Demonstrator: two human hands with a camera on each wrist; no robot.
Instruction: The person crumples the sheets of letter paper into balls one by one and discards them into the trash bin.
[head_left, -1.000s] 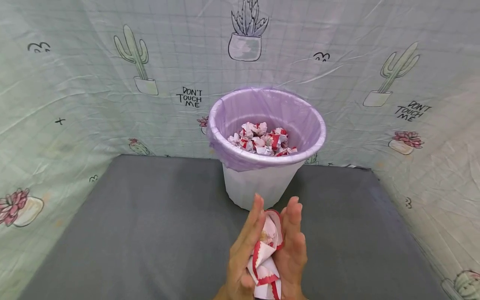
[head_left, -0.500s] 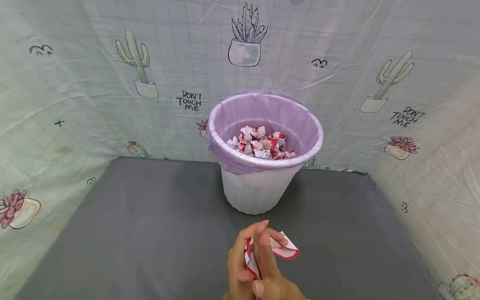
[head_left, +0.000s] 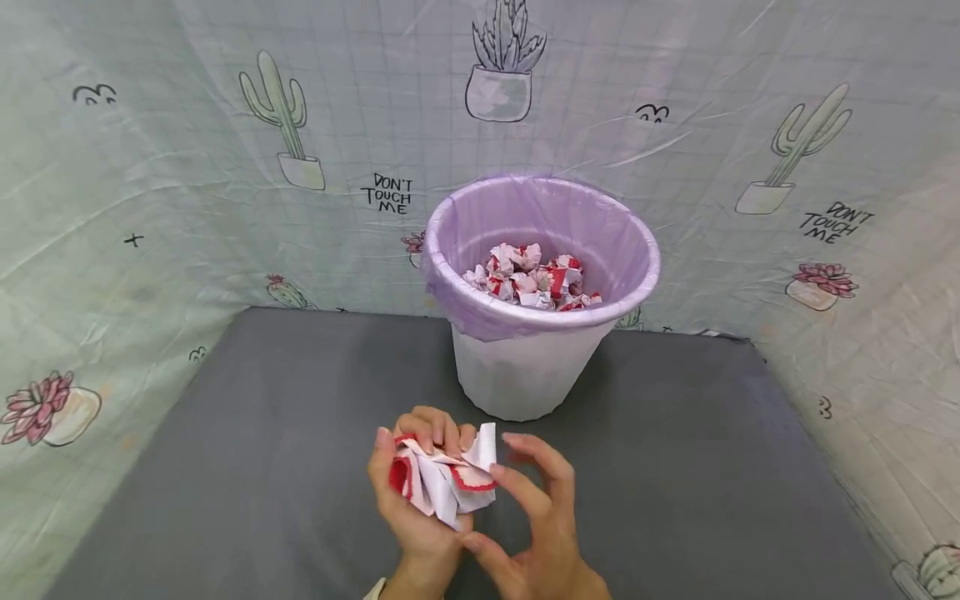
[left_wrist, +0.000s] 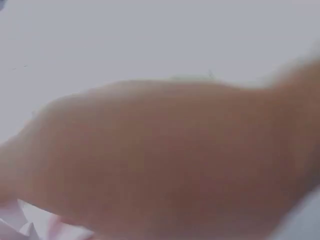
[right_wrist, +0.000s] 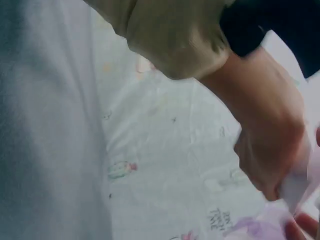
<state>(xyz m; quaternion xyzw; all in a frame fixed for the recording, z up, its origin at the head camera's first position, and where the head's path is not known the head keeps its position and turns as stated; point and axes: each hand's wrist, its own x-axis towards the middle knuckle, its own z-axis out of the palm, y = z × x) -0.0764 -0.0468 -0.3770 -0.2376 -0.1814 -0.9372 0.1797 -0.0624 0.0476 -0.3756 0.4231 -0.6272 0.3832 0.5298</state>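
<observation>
Left hand (head_left: 422, 535) grip holding crumpled paper (head_left: 444, 487); right hand (head_left: 551, 525) grip wide, at paper's edge; bin (head_left: 525, 375) beyond.

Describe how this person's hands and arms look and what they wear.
The left hand and right hand wear no gloves, and no rings show. The left sleeve is loose and khaki, with a dark item by its end, too unclear to name. In the head view no right sleeve shows.
</observation>
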